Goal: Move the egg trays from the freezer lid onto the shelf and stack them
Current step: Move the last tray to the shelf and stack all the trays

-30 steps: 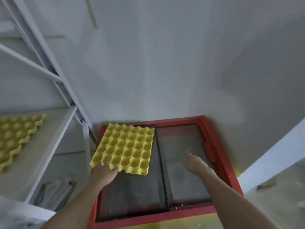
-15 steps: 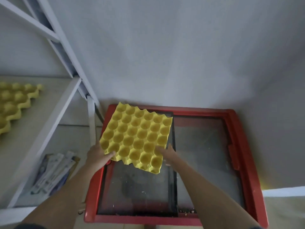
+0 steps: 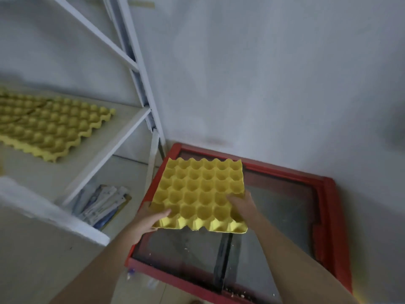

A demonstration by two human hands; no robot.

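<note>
Yellow egg tray now raised off red-framed freezer lid, both hands.

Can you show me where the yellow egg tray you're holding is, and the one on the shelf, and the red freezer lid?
held egg tray (image 3: 200,189): head view, on a middle cup.
egg tray on the shelf (image 3: 50,126): head view, on its cupped top.
freezer lid (image 3: 328,216): head view, on the red frame at the right side.

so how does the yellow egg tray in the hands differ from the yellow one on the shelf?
The held yellow egg tray is gripped by the left hand and right hand above the red-framed glass freezer lid; the yellow tray on the white shelf lies untouched. The held one is fully in view; the shelf one is cut off at the frame edge. Both share colour and cup pattern.
</note>
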